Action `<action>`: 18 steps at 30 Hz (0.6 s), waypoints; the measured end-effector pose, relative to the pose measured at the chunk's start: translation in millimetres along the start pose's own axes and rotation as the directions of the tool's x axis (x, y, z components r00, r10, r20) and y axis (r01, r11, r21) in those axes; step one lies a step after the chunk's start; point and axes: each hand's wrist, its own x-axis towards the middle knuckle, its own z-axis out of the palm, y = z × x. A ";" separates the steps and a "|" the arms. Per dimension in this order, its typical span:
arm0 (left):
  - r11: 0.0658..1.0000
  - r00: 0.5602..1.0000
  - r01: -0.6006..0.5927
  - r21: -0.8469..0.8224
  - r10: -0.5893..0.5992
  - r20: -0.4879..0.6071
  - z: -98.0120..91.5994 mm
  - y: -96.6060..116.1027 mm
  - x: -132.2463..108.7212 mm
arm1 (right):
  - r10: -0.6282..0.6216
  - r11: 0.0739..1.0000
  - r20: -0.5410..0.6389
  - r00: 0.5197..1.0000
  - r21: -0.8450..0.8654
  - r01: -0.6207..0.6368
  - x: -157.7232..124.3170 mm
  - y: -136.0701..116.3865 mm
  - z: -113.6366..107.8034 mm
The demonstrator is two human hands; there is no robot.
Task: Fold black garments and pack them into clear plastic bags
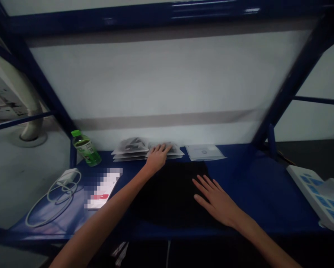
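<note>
A black folded garment (169, 193) lies on the blue shelf (247, 186) in front of me. My right hand (215, 201) rests flat on the garment's right side, fingers spread and open. My left hand (158, 155) reaches past the garment's far edge, and its fingers lie on a pile of clear plastic bags (133, 149) at the back of the shelf. Whether those fingers pinch a bag I cannot make out.
A green-capped bottle (85, 148) stands at the back left. A white charger with coiled cable (57, 190) and a blurred card (102, 188) lie left of the garment. Another clear bag (204, 152) sits back right. A white device with blue keys (320, 197) is at far right.
</note>
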 end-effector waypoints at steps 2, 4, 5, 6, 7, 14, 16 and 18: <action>0.998 0.997 -0.062 0.015 0.063 -0.037 -10.6 6.3 -17.6 | -0.011 1.000 -0.065 0.998 0.025 0.013 2.8 0.6 -2.8; 0.992 0.989 -0.126 0.018 0.127 -0.071 -22.2 14.9 -36.8 | -0.038 0.998 -0.211 0.977 0.038 0.047 7.6 0.5 -7.0; 0.989 0.985 -0.150 0.012 0.150 -0.083 -27.7 19.6 -46.2 | -0.057 0.996 -0.302 0.952 0.043 0.074 10.4 0.1 -9.3; 0.985 0.982 -0.172 0.004 0.172 -0.084 -32.5 24.3 -55.1 | -0.082 0.993 -0.388 0.918 0.050 0.110 13.2 -0.6 -11.5; 0.982 0.979 -0.188 -0.006 0.187 -0.078 -36.4 28.7 -63.1 | -0.114 0.986 -0.456 0.883 0.057 0.157 15.8 -1.7 -13.3; 0.967 0.970 -0.242 -0.075 0.243 0.012 -38.1 43.1 -90.3 | -0.371 0.893 -0.544 0.753 0.013 0.449 20.1 -7.5 -15.2; 0.961 0.964 -0.260 -0.092 0.263 0.028 -35.2 42.4 -92.2 | -0.392 0.884 -0.540 0.745 0.002 0.467 18.6 -7.0 -15.7; 0.958 0.962 -0.267 -0.107 0.272 0.028 -33.5 42.0 -93.7 | -0.423 0.873 -0.525 0.739 -0.017 0.488 17.7 -6.2 -17.2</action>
